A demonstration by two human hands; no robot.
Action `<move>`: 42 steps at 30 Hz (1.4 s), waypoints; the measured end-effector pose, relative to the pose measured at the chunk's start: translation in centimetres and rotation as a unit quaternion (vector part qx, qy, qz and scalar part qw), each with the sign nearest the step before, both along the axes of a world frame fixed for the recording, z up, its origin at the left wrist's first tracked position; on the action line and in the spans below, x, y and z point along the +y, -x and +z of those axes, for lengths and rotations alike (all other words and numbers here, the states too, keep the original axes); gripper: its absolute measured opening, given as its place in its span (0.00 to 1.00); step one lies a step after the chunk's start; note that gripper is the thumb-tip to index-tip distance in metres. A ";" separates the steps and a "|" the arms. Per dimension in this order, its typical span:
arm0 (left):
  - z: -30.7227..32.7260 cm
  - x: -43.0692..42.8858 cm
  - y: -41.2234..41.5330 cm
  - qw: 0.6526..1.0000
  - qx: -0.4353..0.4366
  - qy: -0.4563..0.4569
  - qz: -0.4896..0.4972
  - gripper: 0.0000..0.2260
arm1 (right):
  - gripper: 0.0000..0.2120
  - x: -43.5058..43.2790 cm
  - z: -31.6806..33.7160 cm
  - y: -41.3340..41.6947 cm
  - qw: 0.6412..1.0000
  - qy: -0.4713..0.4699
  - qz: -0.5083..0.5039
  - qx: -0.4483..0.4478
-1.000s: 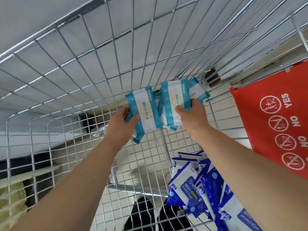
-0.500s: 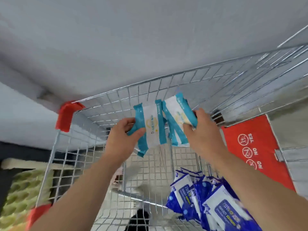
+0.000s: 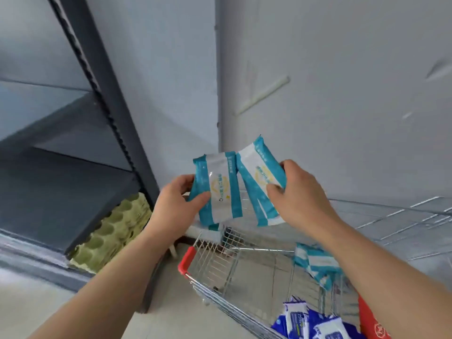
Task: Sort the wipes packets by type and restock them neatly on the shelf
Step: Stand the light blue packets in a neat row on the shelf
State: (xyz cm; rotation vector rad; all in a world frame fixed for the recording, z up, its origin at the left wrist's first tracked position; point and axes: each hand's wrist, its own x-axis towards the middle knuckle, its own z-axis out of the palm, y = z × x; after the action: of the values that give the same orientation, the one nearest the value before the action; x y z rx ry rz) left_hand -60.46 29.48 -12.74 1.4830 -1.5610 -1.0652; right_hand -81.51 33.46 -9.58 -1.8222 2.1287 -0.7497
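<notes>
My left hand [image 3: 176, 203] grips a teal-and-white wipes packet [image 3: 219, 187], with at least one more packet tucked behind it. My right hand [image 3: 297, 192] holds another teal-and-white packet [image 3: 259, 178], also with a packet edge showing beneath. Both are raised above the wire shopping cart [image 3: 220, 263], side by side and nearly touching. More teal packets [image 3: 315, 264] lie in the cart's far part. Dark blue-and-white packets [image 3: 315, 324] are heaped at the cart's near end. The dark grey shelf [image 3: 61, 182] stands at the left.
A dark shelf upright [image 3: 102, 94] runs diagonally at the left. Green egg trays [image 3: 110, 231] sit under the lower shelf board. A pale wall fills the background. The cart has a red corner guard [image 3: 187, 261] and a red child-seat flap [image 3: 376, 324].
Both hands have lifted the teal packets up out of the cart, and my view has swung up and left so the shelf and wall now show.
</notes>
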 end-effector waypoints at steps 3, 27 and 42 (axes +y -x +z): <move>4.4 0.6 -5.6 0.998 0.026 0.035 0.051 0.16 | 0.09 -1.1 5.0 -5.6 0.998 0.032 0.042 0.016; 18.0 -8.9 -58.7 0.967 0.043 0.125 0.216 0.15 | 0.08 -16.1 18.6 -60.1 0.978 0.066 0.197 -0.030; 16.1 -27.5 -73.9 0.979 0.028 0.035 0.200 0.14 | 0.06 -36.6 15.2 -75.0 0.990 -0.009 0.138 0.017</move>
State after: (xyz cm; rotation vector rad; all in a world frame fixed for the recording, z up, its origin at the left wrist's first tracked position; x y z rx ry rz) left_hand 13.39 2.02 3.39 1.6162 -1.1789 -0.8008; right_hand -6.51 -3.11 5.67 -2.0757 1.8398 -0.6325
